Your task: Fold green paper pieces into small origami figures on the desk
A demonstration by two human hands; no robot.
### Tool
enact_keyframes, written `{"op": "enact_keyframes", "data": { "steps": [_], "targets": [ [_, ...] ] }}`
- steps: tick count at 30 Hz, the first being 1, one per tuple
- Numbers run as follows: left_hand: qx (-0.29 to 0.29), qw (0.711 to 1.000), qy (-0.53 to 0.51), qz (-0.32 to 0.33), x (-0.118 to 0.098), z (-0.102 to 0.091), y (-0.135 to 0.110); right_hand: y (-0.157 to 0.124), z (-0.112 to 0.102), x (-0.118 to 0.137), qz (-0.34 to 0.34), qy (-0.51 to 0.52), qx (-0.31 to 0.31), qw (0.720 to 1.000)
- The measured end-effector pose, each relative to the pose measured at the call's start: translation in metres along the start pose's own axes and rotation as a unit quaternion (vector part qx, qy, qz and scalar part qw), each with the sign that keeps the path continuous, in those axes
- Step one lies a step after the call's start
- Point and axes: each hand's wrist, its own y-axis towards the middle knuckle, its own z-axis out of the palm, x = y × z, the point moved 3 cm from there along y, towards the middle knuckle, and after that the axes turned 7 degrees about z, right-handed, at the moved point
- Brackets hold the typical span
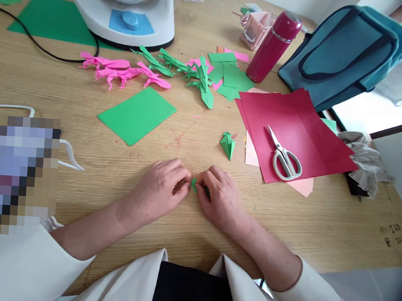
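Observation:
Between my two hands is a small piece of green paper (194, 184), mostly hidden by the fingers. My left hand (167, 182) is closed, its thumb and fingertips pinched at the paper's left edge. My right hand (220, 197) is curled round the paper's other side in a pinch. Just beyond the hands lies a folded green paper piece (227, 146) with pointed ends. Farther off are folded green paper figures (203, 80) and folded pink paper figures (119, 73). A flat green sheet (137, 115) rests on the table in front of my left hand.
White-handled scissors (284, 158) lie on red sheets (310, 148) at the right. Behind them stand a magenta bottle (273, 48), a pink basket (256, 30) and a teal bag (343, 54). A white fan base (130, 23) with a black cord stands at the back. A blurred-out screen (16, 171) is at left.

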Motion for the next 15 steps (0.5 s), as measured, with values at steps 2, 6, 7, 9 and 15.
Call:
{"op": "enact_keyframes", "data": {
  "steps": [2,6,7,9,15],
  "targets": [
    [0.001,1.0,0.012,-0.006,0.0001,0.0012,0.0009,0.0001,0.0,0.0001,0.002,-0.005,-0.003,1.0],
    [0.016,0.999,0.033,-0.027,0.0005,0.0033,0.0034,0.0003,0.0001,0.0007,0.003,-0.005,0.001,1.0],
    [0.021,0.999,0.037,-0.031,0.0005,0.0036,0.0041,0.0002,0.0003,0.0009,0.003,-0.005,0.002,1.0],
    [0.028,0.998,0.042,-0.038,0.0004,0.0039,0.0055,0.0001,0.0005,0.001,0.002,-0.006,0.005,1.0],
    [0.045,0.996,0.057,-0.044,0.0005,0.0047,0.0082,0.0007,-0.0076,-0.0044,-0.04,0.012,0.037,0.998]
  ]
}}
